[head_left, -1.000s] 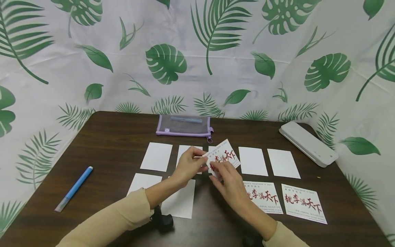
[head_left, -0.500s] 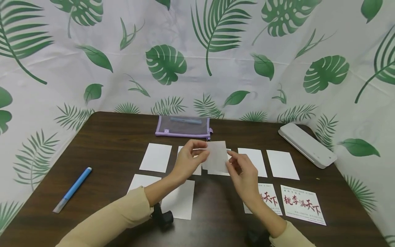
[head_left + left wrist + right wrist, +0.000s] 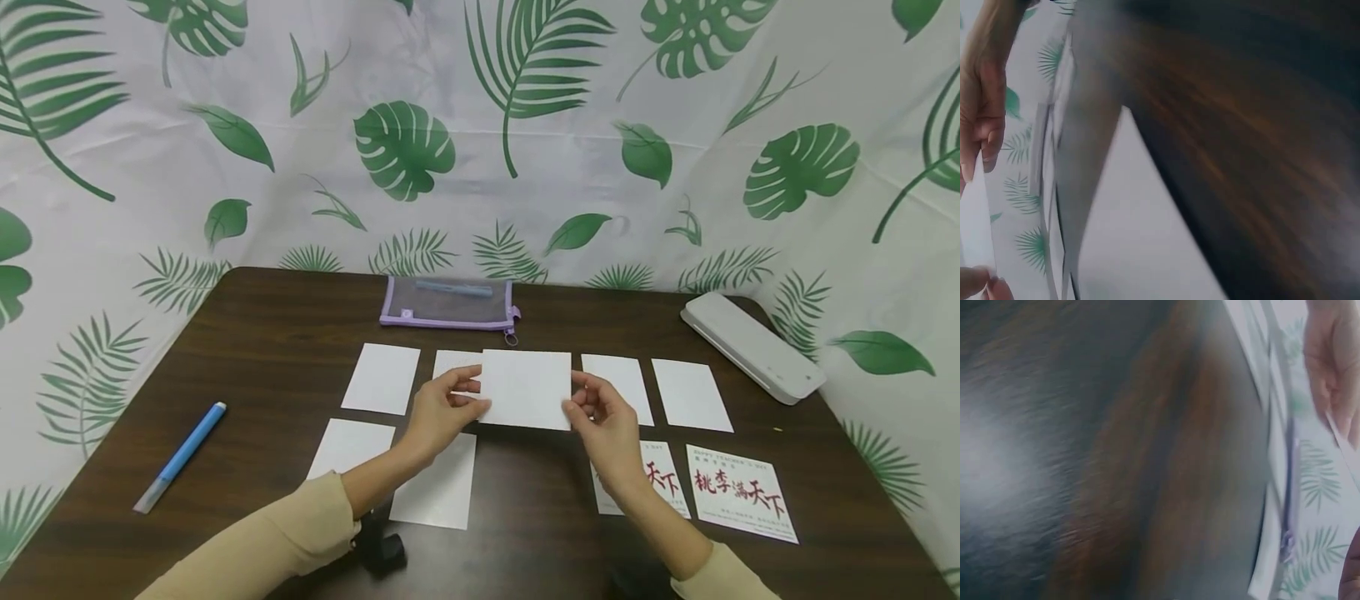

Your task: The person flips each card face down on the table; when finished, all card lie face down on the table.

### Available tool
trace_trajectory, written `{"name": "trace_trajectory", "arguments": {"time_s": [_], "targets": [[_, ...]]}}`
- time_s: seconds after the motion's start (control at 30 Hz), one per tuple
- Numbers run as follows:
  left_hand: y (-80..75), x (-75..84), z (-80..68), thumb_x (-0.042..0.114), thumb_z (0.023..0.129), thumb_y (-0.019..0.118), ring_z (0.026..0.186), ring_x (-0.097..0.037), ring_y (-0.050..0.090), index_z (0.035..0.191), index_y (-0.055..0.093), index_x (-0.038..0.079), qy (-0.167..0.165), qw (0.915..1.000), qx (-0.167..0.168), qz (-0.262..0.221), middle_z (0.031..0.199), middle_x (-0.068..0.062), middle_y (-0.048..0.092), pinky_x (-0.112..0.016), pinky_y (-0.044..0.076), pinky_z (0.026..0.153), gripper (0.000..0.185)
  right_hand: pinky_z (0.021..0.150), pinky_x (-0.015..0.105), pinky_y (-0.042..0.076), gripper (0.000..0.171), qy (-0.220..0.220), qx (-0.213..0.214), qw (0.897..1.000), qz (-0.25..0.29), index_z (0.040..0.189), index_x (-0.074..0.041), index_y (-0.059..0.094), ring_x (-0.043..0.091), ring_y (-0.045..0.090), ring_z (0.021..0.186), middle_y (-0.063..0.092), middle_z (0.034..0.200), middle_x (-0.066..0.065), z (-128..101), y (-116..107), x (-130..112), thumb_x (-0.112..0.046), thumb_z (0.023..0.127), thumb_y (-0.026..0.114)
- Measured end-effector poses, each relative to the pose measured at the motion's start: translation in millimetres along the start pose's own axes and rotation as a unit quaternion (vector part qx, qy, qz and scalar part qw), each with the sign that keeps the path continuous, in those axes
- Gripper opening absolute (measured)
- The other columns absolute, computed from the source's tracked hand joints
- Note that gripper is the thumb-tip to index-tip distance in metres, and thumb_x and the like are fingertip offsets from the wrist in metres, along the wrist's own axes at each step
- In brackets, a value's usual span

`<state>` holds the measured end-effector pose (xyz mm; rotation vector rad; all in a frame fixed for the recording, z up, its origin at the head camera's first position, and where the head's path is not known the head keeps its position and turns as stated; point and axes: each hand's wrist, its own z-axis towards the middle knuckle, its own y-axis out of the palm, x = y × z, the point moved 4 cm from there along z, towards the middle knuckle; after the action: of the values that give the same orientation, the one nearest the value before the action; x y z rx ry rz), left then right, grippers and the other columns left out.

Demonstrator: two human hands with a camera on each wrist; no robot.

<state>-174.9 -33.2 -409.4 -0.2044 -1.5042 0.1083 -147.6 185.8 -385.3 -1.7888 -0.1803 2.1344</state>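
Observation:
A white card [image 3: 525,389] is held up over the middle of the table, its blank side facing me. My left hand [image 3: 441,414] pinches its left edge between thumb and fingers. At the opposite edge, my right hand [image 3: 611,429] pinches it likewise. The left wrist view catches the held card [image 3: 975,219] edge-on at the far left. Behind it lies a row of blank cards [image 3: 381,379], partly covered by the card and hands. Two printed cards with red characters lie at the right; the nearer-to-hand one [image 3: 658,475] is partly hidden by my right forearm.
More blank cards [image 3: 435,483] lie at the front left, partly under my left arm. A blue pen [image 3: 180,457] is at the far left. At the back lie a purple-edged mesh pouch [image 3: 450,307] with a pen inside and a white long case [image 3: 752,346].
The held card was tilted with red print showing; it has been turned over and now shows a blank side, its long edge level. My hands have moved to its opposite sides.

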Motion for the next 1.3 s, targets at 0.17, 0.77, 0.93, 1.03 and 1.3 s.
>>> {"name": "trace_trajectory", "arguments": {"time_s": [0.17, 0.77, 0.93, 1.03, 1.3], "targets": [[1.3, 0.8, -7.7, -0.002, 0.079, 0.076, 0.08, -0.027, 0.075, 0.124, 0.064, -0.003, 0.058, 0.9954, -0.037, 0.066, 0.1, -0.02, 0.072, -0.017, 0.053, 0.059, 0.047, 0.058, 0.016, 0.053, 0.042, 0.023, -0.033, 0.996, -0.076, 0.124, 0.001, 0.059, 0.003, 0.057, 0.06, 0.063, 0.083, 0.014, -7, -4, 12, 0.004, 0.084, 0.07], [12.2, 0.2, -46.2, 0.007, 0.075, 0.082, 0.066, -0.005, 0.059, 0.097, 0.071, -0.002, 0.134, 0.9376, -0.182, 0.265, 0.078, -0.002, 0.07, -0.015, 0.045, 0.057, 0.026, 0.05, 0.017, 0.052, 0.029, 0.05, -0.182, 0.967, -0.171, 0.104, 0.005, 0.062, 0.007, 0.059, 0.051, 0.065, 0.067, 0.005, -38, -13, 35, 0.004, 0.079, 0.075], [15.0, -0.7, -49.7, 0.012, 0.074, 0.083, 0.062, -0.002, 0.053, 0.089, 0.07, 0.002, 0.147, 0.9164, -0.191, 0.32, 0.073, 0.001, 0.067, -0.015, 0.043, 0.056, 0.022, 0.048, 0.016, 0.05, 0.028, 0.044, -0.187, 0.962, -0.193, 0.101, 0.004, 0.061, 0.005, 0.056, 0.05, 0.064, 0.066, 0.003, -42, -14, 37, 0.003, 0.077, 0.076], [16.3, -0.1, -51.3, 0.014, 0.074, 0.084, 0.061, -0.001, 0.051, 0.085, 0.07, 0.003, 0.157, 0.9047, -0.191, 0.347, 0.07, 0.001, 0.066, -0.015, 0.042, 0.056, 0.021, 0.046, 0.016, 0.048, 0.029, 0.041, -0.187, 0.96, -0.207, 0.1, 0.003, 0.06, 0.004, 0.054, 0.049, 0.062, 0.066, 0.002, -42, -14, 38, 0.003, 0.077, 0.076], [19.2, 5.5, -52.9, 0.021, 0.074, 0.085, 0.056, -0.001, 0.043, 0.067, 0.061, 0.01, 0.196, 0.8708, -0.19, 0.409, 0.063, 0.003, 0.059, -0.015, 0.036, 0.05, 0.027, 0.042, 0.017, 0.044, 0.028, 0.023, -0.185, 0.953, -0.237, 0.096, 0.0, 0.06, 0.004, 0.049, 0.046, 0.058, 0.064, 0.0, -42, -13, 36, 0.002, 0.074, 0.079]]}}
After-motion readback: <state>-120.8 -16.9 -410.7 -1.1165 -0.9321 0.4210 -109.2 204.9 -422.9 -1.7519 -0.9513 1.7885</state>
